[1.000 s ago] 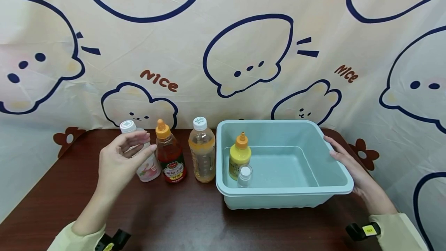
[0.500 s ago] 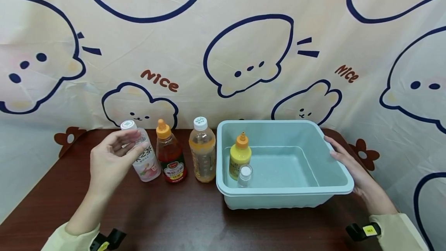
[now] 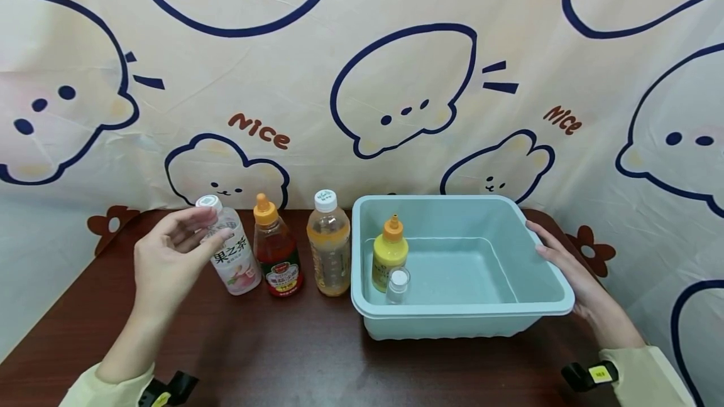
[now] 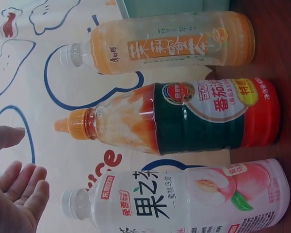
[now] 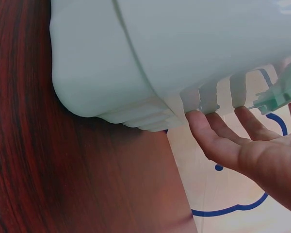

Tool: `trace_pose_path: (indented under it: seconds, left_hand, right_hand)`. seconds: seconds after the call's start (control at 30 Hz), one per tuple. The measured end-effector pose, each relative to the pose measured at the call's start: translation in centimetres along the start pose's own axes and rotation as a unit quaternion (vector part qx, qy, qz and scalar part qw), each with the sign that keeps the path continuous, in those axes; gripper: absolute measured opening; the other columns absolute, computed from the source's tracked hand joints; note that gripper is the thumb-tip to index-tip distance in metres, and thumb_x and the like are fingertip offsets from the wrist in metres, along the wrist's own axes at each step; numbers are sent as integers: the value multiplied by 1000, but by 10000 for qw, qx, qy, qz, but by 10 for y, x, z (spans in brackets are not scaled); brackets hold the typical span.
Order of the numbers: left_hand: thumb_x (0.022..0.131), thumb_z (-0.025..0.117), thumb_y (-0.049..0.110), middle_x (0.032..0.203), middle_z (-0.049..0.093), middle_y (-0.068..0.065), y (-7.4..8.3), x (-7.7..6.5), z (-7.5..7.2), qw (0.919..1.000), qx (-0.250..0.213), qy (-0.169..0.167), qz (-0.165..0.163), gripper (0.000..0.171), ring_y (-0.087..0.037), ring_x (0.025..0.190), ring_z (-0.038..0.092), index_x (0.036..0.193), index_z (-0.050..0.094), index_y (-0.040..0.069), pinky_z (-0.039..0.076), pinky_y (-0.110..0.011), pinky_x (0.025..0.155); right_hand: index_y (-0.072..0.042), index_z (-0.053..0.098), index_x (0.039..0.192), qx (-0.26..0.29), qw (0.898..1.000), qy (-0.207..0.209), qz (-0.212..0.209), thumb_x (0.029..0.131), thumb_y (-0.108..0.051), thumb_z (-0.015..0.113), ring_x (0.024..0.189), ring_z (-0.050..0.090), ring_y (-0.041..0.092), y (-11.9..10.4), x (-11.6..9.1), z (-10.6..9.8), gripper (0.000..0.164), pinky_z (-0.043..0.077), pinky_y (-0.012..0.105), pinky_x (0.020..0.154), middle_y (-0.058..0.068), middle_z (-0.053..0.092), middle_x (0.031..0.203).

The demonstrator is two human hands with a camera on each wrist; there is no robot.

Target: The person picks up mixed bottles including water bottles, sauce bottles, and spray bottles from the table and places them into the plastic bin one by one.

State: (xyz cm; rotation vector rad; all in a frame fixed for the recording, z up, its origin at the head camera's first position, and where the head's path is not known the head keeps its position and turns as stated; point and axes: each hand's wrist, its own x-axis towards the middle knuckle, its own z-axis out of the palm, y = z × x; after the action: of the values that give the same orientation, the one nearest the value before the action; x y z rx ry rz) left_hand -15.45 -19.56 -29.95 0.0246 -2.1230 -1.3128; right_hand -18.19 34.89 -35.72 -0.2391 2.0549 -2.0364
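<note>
Here, tub holds yellow bottle, jar; left hand relaxed near peach-tea bottle, right hand gripping tub.

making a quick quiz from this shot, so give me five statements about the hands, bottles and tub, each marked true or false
1. The red sauce bottle stands between two other bottles. True.
2. The tub holds three bottles. False: it holds two, the yellow bottle and the small clear bottle.
3. The right hand touches the tub. True.
4. The left hand grips the red sauce bottle. False: it holds nothing and is nearest the peach-label bottle.
5. The yellow bottle has an orange top. True.
</note>
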Motion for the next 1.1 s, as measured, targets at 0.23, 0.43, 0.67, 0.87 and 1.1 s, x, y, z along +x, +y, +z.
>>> trace_pose_path:
  seconds: [0.23,0.43,0.67,0.87,1.1]
  left_hand:
    - [73,76,11,100,64,5,-1,2,-3,9997,109,78,-227,39,2,89,58,110,62,4,45,-8,78]
    - [74,75,10,100,63,8,-4,5,-5,9997,154,129,-145,39,4,90,57,110,61,3,44,-7,78]
    - [74,75,7,101,62,8,-9,9,-7,9996,121,250,-90,40,3,89,58,111,61,2,44,-7,77]
    - [73,75,7,98,62,12,-12,12,-10,9993,56,326,-179,40,2,89,58,111,61,2,44,-7,77]
    - [74,75,10,99,61,11,-13,15,-12,9986,120,395,-319,41,1,90,57,112,61,5,44,-7,79]
  right_hand:
    - [-35,10,145,14,10000,-28,2,99,-22,34,99,58,13,-1,1,0,54,50,49,76,-12,41,126]
    - [-37,12,144,-15,10000,-63,0,99,-23,33,99,58,13,-1,2,-1,52,50,49,76,-12,40,126]
    - [-37,13,144,0,9999,-100,-36,99,-22,33,99,59,13,-1,2,-1,51,50,50,75,-12,41,126]
    - [-37,12,144,-14,10000,-52,16,99,-23,33,99,58,13,-1,1,0,52,50,50,75,-12,40,126]
    - [-37,11,144,-27,9999,41,92,98,-24,35,99,59,12,-1,1,1,53,49,50,76,-13,40,125]
